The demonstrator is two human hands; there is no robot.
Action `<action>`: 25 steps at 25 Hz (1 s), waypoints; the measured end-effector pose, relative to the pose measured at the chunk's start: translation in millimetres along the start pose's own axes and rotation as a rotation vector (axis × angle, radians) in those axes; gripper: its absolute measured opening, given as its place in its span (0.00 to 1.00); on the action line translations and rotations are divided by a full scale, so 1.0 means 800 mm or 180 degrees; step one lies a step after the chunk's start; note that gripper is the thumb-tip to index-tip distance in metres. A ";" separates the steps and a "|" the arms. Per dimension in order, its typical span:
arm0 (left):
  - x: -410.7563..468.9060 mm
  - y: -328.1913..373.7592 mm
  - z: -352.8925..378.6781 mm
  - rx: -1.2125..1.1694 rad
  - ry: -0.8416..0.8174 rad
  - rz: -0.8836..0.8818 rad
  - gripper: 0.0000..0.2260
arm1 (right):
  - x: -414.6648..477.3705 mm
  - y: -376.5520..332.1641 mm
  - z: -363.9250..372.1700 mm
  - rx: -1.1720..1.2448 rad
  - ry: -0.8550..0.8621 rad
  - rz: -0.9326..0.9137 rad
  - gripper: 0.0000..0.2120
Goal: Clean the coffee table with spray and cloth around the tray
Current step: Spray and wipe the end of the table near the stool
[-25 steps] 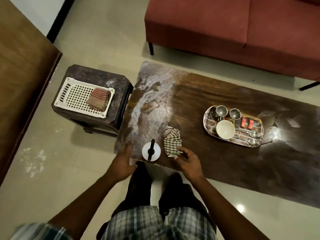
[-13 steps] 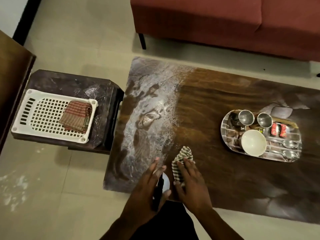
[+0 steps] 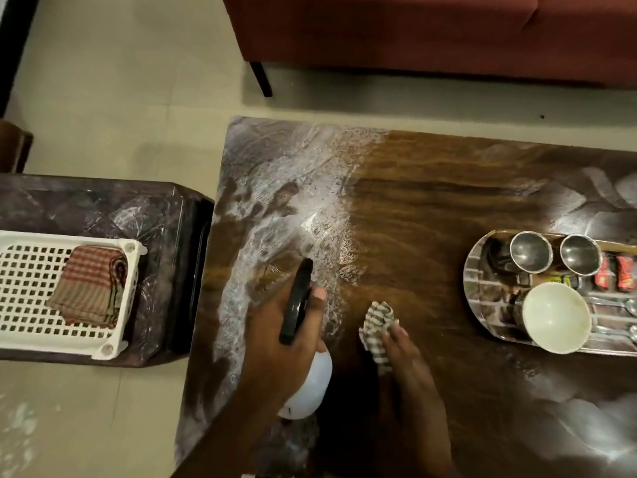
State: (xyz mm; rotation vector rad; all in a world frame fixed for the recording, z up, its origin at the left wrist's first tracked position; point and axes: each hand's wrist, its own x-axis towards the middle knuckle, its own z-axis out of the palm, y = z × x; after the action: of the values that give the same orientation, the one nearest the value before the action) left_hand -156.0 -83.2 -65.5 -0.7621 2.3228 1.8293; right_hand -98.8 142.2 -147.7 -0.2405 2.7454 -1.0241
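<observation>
- The left hand (image 3: 275,343) is wrapped around the spray bottle (image 3: 305,384), lifted off the coffee table (image 3: 413,208); one fingertip rests beside the black spray head (image 3: 297,300), seemingly placed to work the trigger; the grip sits high on the neck, which I judge leaves the white body free to hang below
- The bottle's long axis runs from the white base near the table's near edge up to the black head; the nozzle points away from the person, toward the whitish, dusty-looking patch on the left end of the table; that aim suits wetting the dirtiest area first
- The right hand (image 3: 396,346) pinches the checked cloth (image 3: 377,322), bunched and resting on the wood just right of the bottle; likely held ready to wipe once the spray lands
- The tray (image 3: 472,281) sits well apart toward the right end of the table, carrying two steel cups, a white bowl (image 3: 555,322), spoons and small packets; keeping the spray aimed left probably spares these
- A white basket (image 3: 20,270) holding a folded red cloth (image 3: 91,284) stands on the side stool (image 3: 103,201), clear of the work
</observation>
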 end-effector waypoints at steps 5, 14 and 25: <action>0.084 0.039 0.017 0.0563 -0.0298 0.0054 0.19 | 0.151 -0.022 -0.042 0.0625 0.1007 0.0801 0.26; 0.126 0.042 0.025 0.0638 -0.0217 -0.0118 0.25 | 0.335 -0.007 -0.021 -0.0312 0.0636 0.0872 0.28; 0.138 0.027 -0.004 0.0371 -0.0191 -0.0177 0.24 | 0.431 0.001 -0.050 -0.1193 0.0031 0.0491 0.29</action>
State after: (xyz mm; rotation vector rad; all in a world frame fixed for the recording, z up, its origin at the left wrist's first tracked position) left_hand -261.0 -118.9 -86.2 -0.7379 2.3223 1.6543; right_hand -441.7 91.8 -163.6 -0.0757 2.8914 -0.4693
